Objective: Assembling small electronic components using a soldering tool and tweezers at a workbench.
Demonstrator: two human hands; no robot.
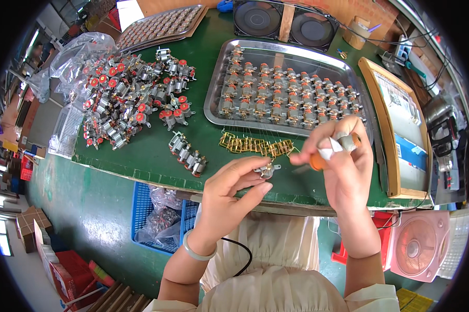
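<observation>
Between the thumb and fingertips of my left hand is a small silver motor, held just above the front part of the green bench. My right hand is closed around an orange-handled tool, raised to the right of the motor; its working end is blurred and its kind cannot be made out. White wrapping shows at the right fingers. Just beyond the motor, a row of brass-coloured metal frames lies on the bench. A short line of similar motors sits left of my left hand.
A metal tray bears rows of motors with orange tops. Left of it rises a pile of loose motors beside clear plastic bags. Two black fans stand at the back. A wood-framed board lies at right.
</observation>
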